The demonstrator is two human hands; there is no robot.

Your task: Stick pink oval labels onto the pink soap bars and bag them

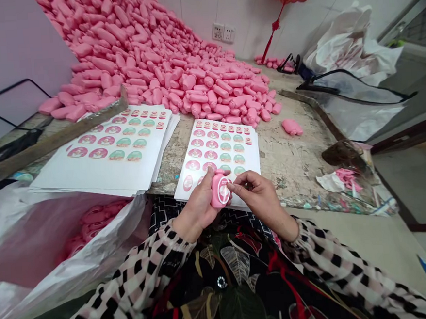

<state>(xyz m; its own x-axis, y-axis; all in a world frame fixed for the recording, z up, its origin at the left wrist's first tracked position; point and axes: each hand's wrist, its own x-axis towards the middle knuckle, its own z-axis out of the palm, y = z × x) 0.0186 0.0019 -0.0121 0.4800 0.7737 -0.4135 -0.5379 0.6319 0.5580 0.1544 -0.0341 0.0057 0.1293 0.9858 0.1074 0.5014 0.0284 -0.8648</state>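
Note:
My left hand [197,208] is wrapped round a small pink plastic bottle [216,201], its flat face turned up toward me. On that face lies an oval pink-and-white sticker [223,192]. The thumb and forefinger of my right hand [266,199] are pinched together at the sticker's right edge; how much of it is pressed down I cannot tell. Beneath both hands is a sheet of stickers [251,162], with rows of pink and green oval labels and small red ones along the top.
Another stack of sticker sheets [134,177] lies to the left, under a wooden bar [68,133]. Pink bottles form a large heap [162,61] at the back. One bottle [292,126] lies alone at right. A white sack [126,228] of pink pieces stands lower left; scissors [17,144] lie at far left.

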